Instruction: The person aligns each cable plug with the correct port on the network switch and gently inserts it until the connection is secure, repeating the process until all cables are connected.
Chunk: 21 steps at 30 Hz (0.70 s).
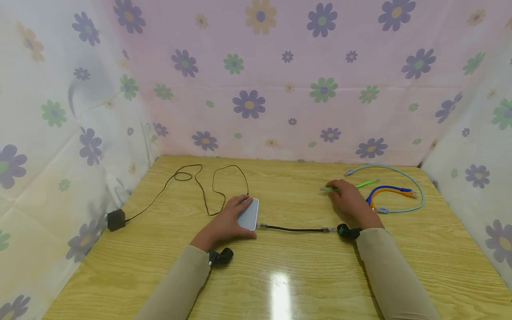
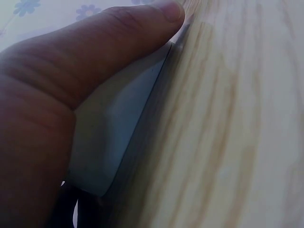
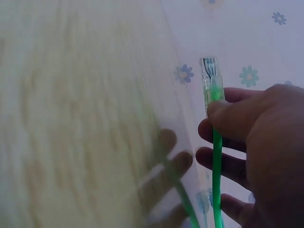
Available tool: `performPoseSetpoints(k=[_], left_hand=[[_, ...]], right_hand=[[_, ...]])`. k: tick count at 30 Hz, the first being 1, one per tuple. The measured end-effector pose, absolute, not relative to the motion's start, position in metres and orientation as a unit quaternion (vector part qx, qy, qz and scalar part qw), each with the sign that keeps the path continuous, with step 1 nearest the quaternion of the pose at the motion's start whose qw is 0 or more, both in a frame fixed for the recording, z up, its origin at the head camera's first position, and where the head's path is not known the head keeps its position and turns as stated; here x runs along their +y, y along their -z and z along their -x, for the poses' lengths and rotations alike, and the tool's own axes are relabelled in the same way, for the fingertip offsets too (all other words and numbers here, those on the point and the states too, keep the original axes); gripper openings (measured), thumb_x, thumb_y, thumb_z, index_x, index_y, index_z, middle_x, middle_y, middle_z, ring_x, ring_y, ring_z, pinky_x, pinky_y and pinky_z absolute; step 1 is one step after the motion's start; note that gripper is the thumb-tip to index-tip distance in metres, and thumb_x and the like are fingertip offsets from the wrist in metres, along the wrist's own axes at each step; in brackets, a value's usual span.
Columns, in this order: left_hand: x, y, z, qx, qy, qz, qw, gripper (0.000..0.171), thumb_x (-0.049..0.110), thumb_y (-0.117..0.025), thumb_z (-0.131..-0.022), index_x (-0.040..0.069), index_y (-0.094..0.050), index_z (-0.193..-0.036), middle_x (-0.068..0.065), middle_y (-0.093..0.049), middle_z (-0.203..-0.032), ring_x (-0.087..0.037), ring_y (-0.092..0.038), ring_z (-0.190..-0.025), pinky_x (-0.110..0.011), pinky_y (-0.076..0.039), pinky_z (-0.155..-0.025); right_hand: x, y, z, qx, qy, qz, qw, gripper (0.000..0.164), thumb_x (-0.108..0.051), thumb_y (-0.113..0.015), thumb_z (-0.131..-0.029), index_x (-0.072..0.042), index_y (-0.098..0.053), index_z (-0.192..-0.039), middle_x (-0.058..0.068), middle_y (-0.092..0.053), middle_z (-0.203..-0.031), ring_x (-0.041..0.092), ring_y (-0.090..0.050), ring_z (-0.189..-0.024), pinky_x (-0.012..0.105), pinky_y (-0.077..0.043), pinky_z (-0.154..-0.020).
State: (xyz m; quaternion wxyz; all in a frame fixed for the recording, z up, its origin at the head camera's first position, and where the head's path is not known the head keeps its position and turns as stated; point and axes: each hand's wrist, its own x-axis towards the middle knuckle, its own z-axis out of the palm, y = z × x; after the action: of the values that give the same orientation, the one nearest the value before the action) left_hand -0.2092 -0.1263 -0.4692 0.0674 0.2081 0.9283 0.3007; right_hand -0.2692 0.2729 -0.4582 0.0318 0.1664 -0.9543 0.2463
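Note:
My left hand [image 1: 227, 221] holds a small flat box with a grey top and white rim [image 1: 249, 215] on the table, thumb along its near edge and fingers at the far edge. A thin black power cord enters the box's far side. At its right side lies one plug of a short black network cable [image 1: 294, 229]; I cannot tell whether that plug is seated. My right hand [image 1: 347, 200] pinches a green network cable [image 3: 217, 166] just behind its clear plug [image 3: 209, 69], between thumb and fingers. In the head view, the green cable's other end points right.
On the right lie a light blue network cable [image 1: 414, 180], a blue one [image 1: 386, 187] and an orange one [image 1: 378, 193]. A black power adapter [image 1: 116, 220] sits at the left table edge, its thin cord [image 1: 204, 193] looping toward the box. Flowered cloth [image 1: 272, 129] encloses the table's back and sides.

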Motion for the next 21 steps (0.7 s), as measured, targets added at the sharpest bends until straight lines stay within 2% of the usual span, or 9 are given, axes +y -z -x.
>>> performPoseSetpoints(k=[12,21], left_hand=[[-0.125,0.465,0.211,0.926,-0.305,-0.208,0.074,0.11,0.061,-0.081,-0.065,0.027,-0.027,-0.155,0.004,-0.021,-0.161,-0.026,-0.024,-0.144,-0.044,-0.044,-0.093],[-0.125,0.464,0.213,0.924,-0.314,-0.204,0.076,0.111,0.062,-0.082,-0.064,0.027,-0.027,-0.154,0.006,-0.021,-0.16,-0.025,-0.027,-0.141,-0.043,-0.045,-0.092]], right_hand=[[0.268,0.451,0.272,-0.939,-0.287,-0.19,0.004,0.028,-0.015,-0.05,-0.102,-0.01,-0.056,-0.129,0.018,-0.059,-0.128,0.038,-0.056,-0.118,0.054,-0.044,-0.095],[0.266,0.443,0.271,-0.925,-0.33,-0.189,-0.003,0.027,-0.022,-0.052,-0.101,-0.013,-0.059,-0.126,0.012,-0.062,-0.125,0.034,-0.059,-0.112,0.051,-0.047,-0.091]])
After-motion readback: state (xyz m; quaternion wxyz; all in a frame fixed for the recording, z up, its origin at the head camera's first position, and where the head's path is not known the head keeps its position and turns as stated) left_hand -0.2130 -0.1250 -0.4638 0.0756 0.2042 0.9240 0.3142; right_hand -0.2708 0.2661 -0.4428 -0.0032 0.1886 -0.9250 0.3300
